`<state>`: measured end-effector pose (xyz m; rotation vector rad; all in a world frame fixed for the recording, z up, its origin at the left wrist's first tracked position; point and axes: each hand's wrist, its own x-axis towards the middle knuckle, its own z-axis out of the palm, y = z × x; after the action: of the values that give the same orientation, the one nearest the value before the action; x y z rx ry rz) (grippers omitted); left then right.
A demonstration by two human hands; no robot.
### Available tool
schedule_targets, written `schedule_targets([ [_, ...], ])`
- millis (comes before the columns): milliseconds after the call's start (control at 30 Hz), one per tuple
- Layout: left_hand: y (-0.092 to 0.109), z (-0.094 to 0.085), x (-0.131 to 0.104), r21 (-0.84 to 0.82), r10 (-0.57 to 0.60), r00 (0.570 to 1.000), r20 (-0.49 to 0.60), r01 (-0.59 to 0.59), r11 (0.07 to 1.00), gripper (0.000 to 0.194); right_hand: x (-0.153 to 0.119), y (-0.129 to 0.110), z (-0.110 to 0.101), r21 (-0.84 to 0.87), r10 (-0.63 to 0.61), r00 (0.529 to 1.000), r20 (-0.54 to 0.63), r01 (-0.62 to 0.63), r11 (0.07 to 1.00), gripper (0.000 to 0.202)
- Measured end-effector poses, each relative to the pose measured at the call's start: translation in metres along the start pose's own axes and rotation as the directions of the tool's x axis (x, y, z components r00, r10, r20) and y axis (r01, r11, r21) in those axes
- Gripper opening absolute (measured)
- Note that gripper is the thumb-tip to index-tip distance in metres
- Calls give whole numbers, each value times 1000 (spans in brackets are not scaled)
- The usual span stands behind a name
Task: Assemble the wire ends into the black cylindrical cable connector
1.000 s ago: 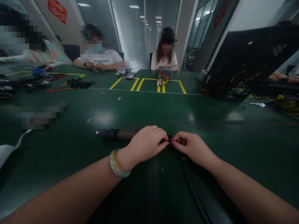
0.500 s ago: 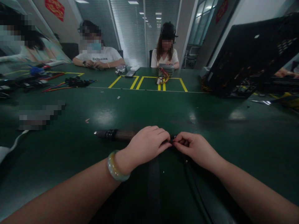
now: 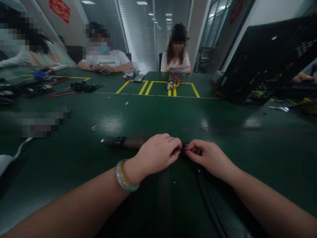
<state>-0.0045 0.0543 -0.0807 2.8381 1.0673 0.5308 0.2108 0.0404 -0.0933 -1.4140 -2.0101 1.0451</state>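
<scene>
A dark electric screwdriver [image 3: 132, 143] lies on the green table [image 3: 74, 185], its tip pointing left and its rear end hidden under my left hand [image 3: 160, 152]. The fingers of my left hand are pinched at that rear end, around a small dark part. My right hand [image 3: 206, 155] pinches a small dark piece close against my left fingertips; the piece is too small to name. A black cable [image 3: 210, 201] runs from beneath my right hand toward the table's near edge.
A large black computer case [image 3: 262, 62] stands tilted at the right. Black cables [image 3: 84, 86] lie at the far left, near a pixelated flat object [image 3: 44, 124] with a white cord. Across the table, a power supply [image 3: 177, 73] sits before a person. Other people sit farther left.
My fingertips have parted slightly, so that a little more of the small dark piece shows between them. The view has shifted slightly.
</scene>
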Motion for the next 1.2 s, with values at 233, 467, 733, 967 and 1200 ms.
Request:
schedule_targets([
  [233, 0, 0, 1, 11, 2, 1000, 13, -2, 1000, 11, 0, 0, -1, 35, -10, 1000, 14, 10, 999, 8],
  [467, 0, -1, 0, -12, -2, 1000, 18, 2, 1000, 16, 0, 0, -1, 38, -14, 1000, 11, 13, 999, 7],
  [733, 1, -2, 0, -14, -9, 1000, 21, 9, 1000, 13, 0, 0, -1, 49, -9, 1000, 22, 8, 999, 7],
  [967, 1, -1, 1, 15, -23, 999, 27, 23, 1000, 10, 0, 1, -1, 49, -9, 1000, 15, 8, 999, 5],
  [1200, 1, -2, 1, 13, 8, 999, 35, -8, 1000, 17, 1, 4, -1, 45, -15, 1000, 22, 14, 999, 6],
])
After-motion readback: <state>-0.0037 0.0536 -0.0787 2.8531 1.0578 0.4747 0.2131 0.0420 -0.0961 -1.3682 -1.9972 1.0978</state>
